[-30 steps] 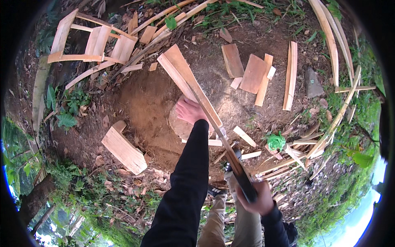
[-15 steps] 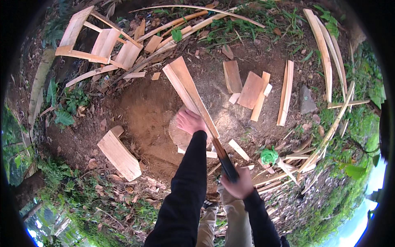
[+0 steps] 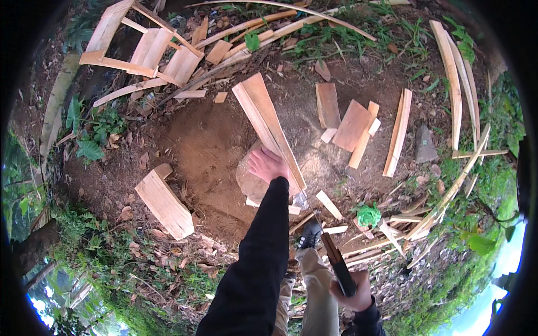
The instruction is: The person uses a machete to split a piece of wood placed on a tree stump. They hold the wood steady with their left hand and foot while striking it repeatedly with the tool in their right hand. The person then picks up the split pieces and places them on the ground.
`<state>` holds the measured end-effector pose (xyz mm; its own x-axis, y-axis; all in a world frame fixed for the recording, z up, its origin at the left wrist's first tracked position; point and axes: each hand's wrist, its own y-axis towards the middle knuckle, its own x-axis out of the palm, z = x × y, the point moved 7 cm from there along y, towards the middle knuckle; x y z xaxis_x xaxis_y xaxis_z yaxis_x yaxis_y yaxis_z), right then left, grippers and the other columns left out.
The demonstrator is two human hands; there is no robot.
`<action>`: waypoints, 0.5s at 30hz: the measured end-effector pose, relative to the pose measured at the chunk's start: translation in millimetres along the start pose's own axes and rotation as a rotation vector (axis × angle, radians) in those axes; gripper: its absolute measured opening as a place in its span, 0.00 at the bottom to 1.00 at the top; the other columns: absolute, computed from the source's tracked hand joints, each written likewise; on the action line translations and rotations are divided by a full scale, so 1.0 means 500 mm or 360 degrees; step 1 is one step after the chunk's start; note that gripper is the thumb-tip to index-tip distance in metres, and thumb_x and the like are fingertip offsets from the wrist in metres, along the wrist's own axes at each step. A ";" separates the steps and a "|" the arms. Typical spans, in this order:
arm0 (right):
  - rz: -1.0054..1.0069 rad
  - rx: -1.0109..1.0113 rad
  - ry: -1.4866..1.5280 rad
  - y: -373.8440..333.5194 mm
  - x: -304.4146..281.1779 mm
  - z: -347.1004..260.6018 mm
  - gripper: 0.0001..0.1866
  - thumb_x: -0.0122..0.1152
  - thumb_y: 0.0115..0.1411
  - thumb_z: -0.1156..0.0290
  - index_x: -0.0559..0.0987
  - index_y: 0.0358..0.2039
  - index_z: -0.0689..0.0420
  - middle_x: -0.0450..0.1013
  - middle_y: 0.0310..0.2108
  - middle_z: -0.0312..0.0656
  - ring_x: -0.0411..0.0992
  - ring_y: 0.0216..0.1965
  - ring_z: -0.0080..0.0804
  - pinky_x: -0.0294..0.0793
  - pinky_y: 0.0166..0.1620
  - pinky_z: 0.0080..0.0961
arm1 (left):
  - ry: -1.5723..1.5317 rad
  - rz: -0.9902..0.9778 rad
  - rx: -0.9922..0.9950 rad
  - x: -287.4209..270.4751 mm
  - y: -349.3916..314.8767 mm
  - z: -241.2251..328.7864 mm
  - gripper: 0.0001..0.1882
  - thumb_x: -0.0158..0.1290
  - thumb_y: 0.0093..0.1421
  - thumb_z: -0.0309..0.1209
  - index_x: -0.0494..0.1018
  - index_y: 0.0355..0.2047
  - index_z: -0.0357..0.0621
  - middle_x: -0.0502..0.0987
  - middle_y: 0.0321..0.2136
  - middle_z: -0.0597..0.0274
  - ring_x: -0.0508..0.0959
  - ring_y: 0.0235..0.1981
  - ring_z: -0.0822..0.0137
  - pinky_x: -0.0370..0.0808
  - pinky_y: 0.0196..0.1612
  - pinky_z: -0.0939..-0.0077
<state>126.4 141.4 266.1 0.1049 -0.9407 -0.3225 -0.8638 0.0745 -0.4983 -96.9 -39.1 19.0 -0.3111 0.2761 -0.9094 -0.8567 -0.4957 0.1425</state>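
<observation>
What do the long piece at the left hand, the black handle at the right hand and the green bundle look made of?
Long piece: bare, unpainted wood, by its pale tan faces.
Black handle: possibly plastic or rubber, being evenly dark; the look leaves it open.
Green bundle: probably thin plastic film, by its crumpled folds.

From my remote seat I count one dark-handled tool [image 3: 339,266], one long wooden piece [image 3: 259,106], one round stump [image 3: 247,179], one slatted wooden frame [image 3: 109,25], one grey slab [image 3: 426,145], one crumpled green bundle [image 3: 368,215] and two brown boards [image 3: 352,125] (the flat pair). The sticks [image 3: 408,219] at right overlap too much, so I can only say more than five.
</observation>
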 end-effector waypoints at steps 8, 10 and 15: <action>-0.0143 0.0178 0.0139 0.128 0.040 0.075 0.09 0.69 0.47 0.69 0.77 0.18 0.58 0.72 0.14 0.41 0.72 0.15 0.25 0.70 0.22 0.26 | -0.0025 0.0124 0.0072 -0.003 0.017 -0.007 0.13 0.39 0.67 0.39 0.65 0.34 0.41 0.69 0.34 0.49 0.68 0.39 0.47 0.61 0.43 0.51; -0.0055 0.0135 0.0186 0.038 0.007 0.033 0.05 0.66 0.46 0.74 0.79 0.19 0.58 0.72 0.14 0.39 0.74 0.16 0.25 0.72 0.23 0.25 | 0.0060 0.0035 0.0033 0.006 0.008 -0.010 0.13 0.39 0.66 0.38 0.65 0.34 0.41 0.69 0.33 0.49 0.68 0.39 0.47 0.61 0.43 0.52; -0.0022 0.0185 0.0133 0.158 0.039 0.081 0.11 0.69 0.49 0.66 0.77 0.20 0.60 0.71 0.14 0.40 0.71 0.16 0.25 0.70 0.23 0.27 | -0.0068 -0.0028 0.0027 0.010 0.000 0.025 0.13 0.39 0.66 0.38 0.66 0.34 0.42 0.69 0.34 0.48 0.68 0.38 0.47 0.61 0.42 0.52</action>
<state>80.1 142.2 187.7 0.0706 -0.9658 -0.2495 -0.7990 0.0950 -0.5938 -103.8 -27.4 19.7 -0.3128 0.3197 -0.8944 -0.8690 -0.4765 0.1336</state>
